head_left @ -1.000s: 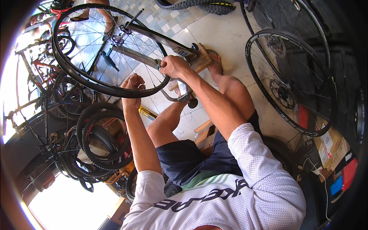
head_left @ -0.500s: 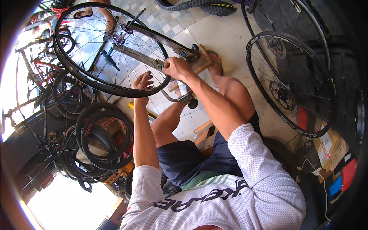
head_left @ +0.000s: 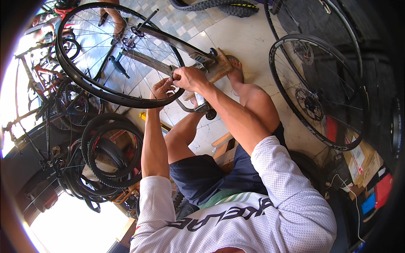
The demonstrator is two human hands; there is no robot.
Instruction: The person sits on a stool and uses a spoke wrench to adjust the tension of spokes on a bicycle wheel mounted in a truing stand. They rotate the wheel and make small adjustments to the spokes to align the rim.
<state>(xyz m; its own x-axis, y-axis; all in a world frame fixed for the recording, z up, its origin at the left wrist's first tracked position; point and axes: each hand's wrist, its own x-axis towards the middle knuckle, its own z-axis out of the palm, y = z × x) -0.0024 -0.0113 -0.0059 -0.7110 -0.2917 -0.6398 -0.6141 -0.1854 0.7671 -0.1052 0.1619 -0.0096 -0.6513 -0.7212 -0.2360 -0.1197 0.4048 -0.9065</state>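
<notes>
A bare black bicycle wheel (head_left: 122,99) with thin spokes is mounted upright in a metal truing stand (head_left: 171,39). At the rim's near right side, my left hand (head_left: 161,89) has its fingers curled together by the spokes. My right hand (head_left: 190,79) pinches at the same spot from the other side, its fingertips nearly meeting the left ones. Anything between the fingertips is too small or hidden to name. Beyond the near rim, a blue-handled tool (head_left: 117,66) shows through the spokes. The stand rests on a wooden base (head_left: 220,67) between my feet.
Black tyres (head_left: 107,181) pile up at the left, near several bicycles (head_left: 40,74). Two more wheels lean at the right, one with a disc rotor (head_left: 309,104). A tyre (head_left: 219,7) lies on the floor at the back. Another person's leg (head_left: 117,21) is behind the wheel.
My left hand has moved up to meet the right at the rim, and its spread fingers have closed. My right hand has shifted slightly left and down.
</notes>
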